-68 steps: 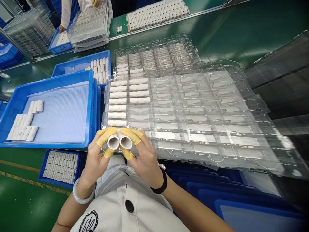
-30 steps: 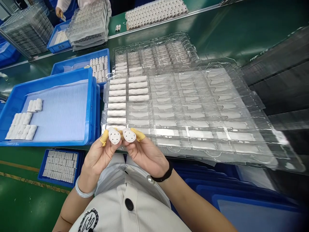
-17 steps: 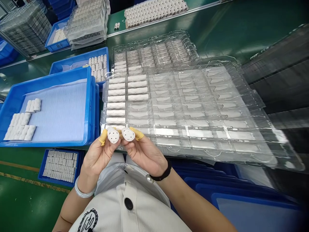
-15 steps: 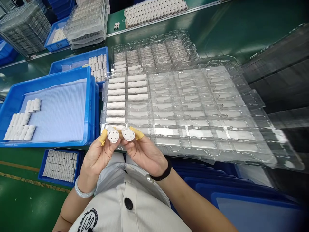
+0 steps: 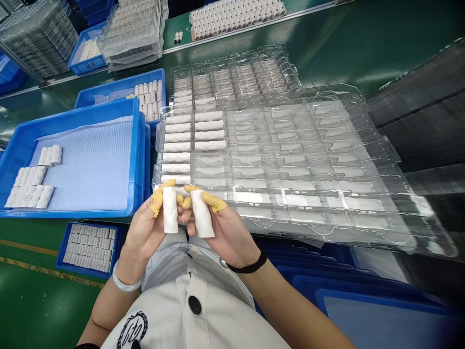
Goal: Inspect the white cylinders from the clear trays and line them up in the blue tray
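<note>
My left hand (image 5: 147, 228), with yellow finger covers, is closed on a white cylindrical piece (image 5: 170, 211) with its long side facing me. Beside it, my right hand (image 5: 228, 232) grips a second white piece (image 5: 203, 214), slightly tilted. The two pieces are apart, just over the near edge of a clear plastic tray (image 5: 250, 157). White pieces (image 5: 209, 126) lie in rows in the tray's left two columns; the compartments further right hold none.
To the left stands a blue bin (image 5: 136, 160) with several white pieces (image 5: 31, 177). Below it is a small blue crate (image 5: 65, 247) of pieces. Another clear tray (image 5: 236, 72) lies behind, with stacked trays (image 5: 134, 36) at the back left.
Both pieces have turned from showing their round, holed ends to showing their long sides. My fingers have shifted around them.
</note>
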A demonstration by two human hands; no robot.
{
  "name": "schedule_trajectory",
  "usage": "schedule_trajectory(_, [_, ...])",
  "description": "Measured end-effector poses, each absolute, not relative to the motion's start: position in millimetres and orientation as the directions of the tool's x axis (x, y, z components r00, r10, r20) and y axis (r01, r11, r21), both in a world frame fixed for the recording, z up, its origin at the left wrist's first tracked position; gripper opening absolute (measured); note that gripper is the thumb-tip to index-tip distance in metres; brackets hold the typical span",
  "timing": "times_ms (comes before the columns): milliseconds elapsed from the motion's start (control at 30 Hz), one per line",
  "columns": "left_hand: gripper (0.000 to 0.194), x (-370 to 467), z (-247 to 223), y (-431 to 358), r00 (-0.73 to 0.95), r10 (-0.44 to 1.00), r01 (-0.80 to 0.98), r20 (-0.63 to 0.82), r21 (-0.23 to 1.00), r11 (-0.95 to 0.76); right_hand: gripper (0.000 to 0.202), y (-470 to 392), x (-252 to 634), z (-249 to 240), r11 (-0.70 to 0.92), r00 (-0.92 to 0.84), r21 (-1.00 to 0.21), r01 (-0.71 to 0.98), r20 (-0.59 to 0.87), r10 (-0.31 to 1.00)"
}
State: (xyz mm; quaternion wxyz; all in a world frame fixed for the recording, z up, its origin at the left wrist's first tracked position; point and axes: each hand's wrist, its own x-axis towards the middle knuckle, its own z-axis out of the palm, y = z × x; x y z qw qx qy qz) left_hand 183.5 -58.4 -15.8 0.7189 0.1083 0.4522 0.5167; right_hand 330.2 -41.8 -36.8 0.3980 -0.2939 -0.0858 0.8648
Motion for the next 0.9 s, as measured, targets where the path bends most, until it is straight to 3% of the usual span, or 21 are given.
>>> schedule_trajectory(200, [0.032,184.7,-18.0,-58.7,0.098,0.861,-0.609,-0.498,0.655,0.448,0.038,-44.3,330.7,-33.8,-0.644,-0.519,-0.455,-0.614,-0.382,0.765])
schedule_trajectory(567, [0.05,185.0,-20.3,-60.8,0.176,0.872,-0.556,-0.456,0.686,0.47,0.054,-40.4,328.9,-27.2,-0.693,-0.567,-0.405,-0.596,-0.399,0.72])
schedule_trajectory(733, [0.021,186.1,-17.7,-60.4,0.121,0.906,-0.577,-0.406,0.714,0.397,0.048,-40.2,327.2,-30.0,-0.674,-0.535,-0.398,-0.622,-0.412,0.738])
schedule_trajectory(900, [0.032,186.1,-19.0,-57.3,0.023,0.888,-0.52,-0.46,0.753,0.403,0.05,-42.3,325.4,-33.4,-0.694,-0.538,-0.437,-0.573,-0.439,0.72])
